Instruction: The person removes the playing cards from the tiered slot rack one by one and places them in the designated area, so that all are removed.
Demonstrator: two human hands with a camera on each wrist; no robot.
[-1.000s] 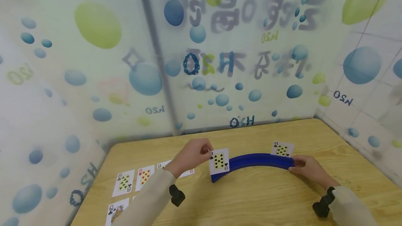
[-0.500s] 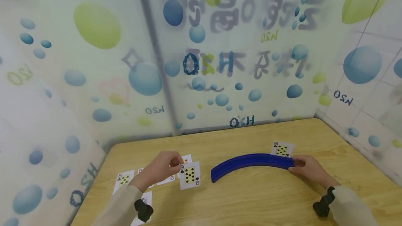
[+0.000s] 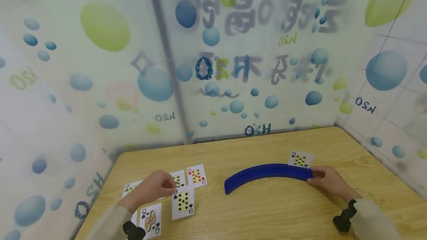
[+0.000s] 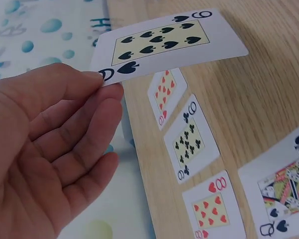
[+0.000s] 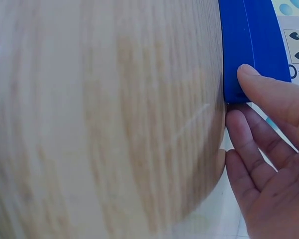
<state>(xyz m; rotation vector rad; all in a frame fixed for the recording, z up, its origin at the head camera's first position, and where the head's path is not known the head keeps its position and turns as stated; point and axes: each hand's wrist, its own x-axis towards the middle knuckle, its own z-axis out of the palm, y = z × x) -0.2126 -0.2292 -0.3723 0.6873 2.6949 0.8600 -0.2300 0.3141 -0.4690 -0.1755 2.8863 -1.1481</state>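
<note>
My left hand [image 3: 154, 187] pinches the nine of spades [image 3: 183, 202] at its upper left corner, between thumb and fingers. The card hangs over the table in front of the nine of clubs [image 4: 189, 140] and overlaps it in the head view. Over at the right, my right hand [image 3: 328, 181] grips the right end of a blue curved card holder [image 3: 263, 170]. Its thumb lies on the holder's front face in the right wrist view. An eight of spades [image 3: 300, 159] stands upright in the holder near that end.
Cards lie face up at the left: the nine of hearts [image 3: 197, 176], the queen of spades [image 3: 151, 220], the eight of hearts [image 4: 212, 208] and a partly covered eight [image 3: 129, 187]. The wooden table [image 3: 253, 214] backs onto a patterned curtain [image 3: 233, 47].
My left hand has carried the nine of spades leftward and nearer, from the card holder's left end to the cards on the table. The right hand and the holder stay in place.
</note>
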